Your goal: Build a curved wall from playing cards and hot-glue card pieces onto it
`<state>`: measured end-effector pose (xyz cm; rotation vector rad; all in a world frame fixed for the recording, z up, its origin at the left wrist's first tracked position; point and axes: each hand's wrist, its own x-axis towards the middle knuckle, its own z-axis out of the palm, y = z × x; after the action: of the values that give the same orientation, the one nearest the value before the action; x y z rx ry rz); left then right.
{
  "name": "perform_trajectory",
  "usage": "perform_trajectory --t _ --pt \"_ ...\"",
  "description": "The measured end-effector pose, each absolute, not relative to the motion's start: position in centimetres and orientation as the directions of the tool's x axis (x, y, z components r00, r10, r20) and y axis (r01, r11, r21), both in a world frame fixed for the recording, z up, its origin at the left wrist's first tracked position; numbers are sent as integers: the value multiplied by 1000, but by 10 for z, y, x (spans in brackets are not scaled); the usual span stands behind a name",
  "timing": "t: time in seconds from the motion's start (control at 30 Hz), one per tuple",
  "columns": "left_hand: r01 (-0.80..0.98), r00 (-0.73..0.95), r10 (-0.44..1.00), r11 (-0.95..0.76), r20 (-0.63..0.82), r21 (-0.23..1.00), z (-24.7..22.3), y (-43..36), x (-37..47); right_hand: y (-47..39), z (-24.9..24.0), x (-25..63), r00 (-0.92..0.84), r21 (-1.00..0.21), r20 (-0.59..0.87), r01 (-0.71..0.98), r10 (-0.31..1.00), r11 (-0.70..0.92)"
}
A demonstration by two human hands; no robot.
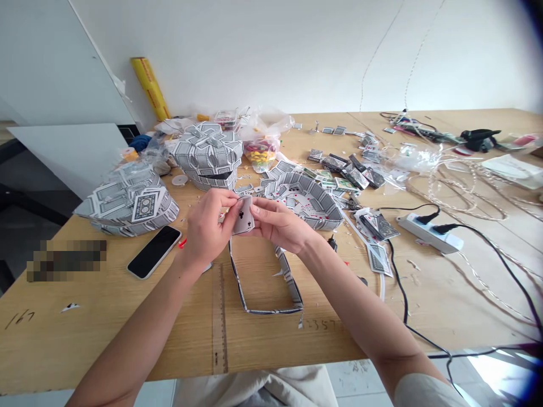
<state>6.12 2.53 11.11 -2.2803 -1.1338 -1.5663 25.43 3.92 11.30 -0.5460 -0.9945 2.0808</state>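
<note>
Between my two hands is a playing card (242,218) with black club marks, slightly bent. My left hand (208,219) pinches its left side and upper edge. My right hand (278,221) grips the right side, thumb on the face. Below the hands a narrow frame folded from cards (268,311) lies on the table, its far end hidden behind them. Just beyond my right hand sits an open tray made of folded cards (326,206), with loose cards inside. A wooden ruler (219,316) lies left of the frame.
Card-built boxes (207,150) and a heart-like one (127,198) stand at left, near a phone (154,252). A power strip (430,233) with black plugs and coiled cord (462,192) lie at right. Card packs (354,172) and a yellow roll (149,87) are farther back.
</note>
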Motion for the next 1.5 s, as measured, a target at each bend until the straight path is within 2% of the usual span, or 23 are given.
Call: perform_trajectory --t 0.17,0.27,0.37,0.47,0.73,0.97,1.23,1.5 --pt "634 105 509 -697 855 336 114 22 65 39 114 255 -609 -803 -51 -446 792 -395" --pt "573 214 556 -737 803 358 130 17 57 40 116 257 -579 -812 -54 -449 814 -373" --pt "514 398 621 -761 675 396 144 14 47 40 117 260 -588 -825 -47 -432 807 -363" --pt "511 478 647 -755 594 411 148 14 42 40 118 261 -621 -839 -17 -418 784 -349" --pt "490 493 593 -794 637 361 143 16 45 39 116 263 -659 -838 23 -422 752 -345" --pt "511 516 592 -793 619 333 141 15 45 40 117 265 -654 -823 50 -455 755 -340" --pt "459 573 608 -793 550 400 148 12 44 40 118 264 -681 -812 63 -460 729 -359" --pt "467 507 606 -791 613 395 143 14 52 39 115 262 -698 -834 86 -441 711 -331"
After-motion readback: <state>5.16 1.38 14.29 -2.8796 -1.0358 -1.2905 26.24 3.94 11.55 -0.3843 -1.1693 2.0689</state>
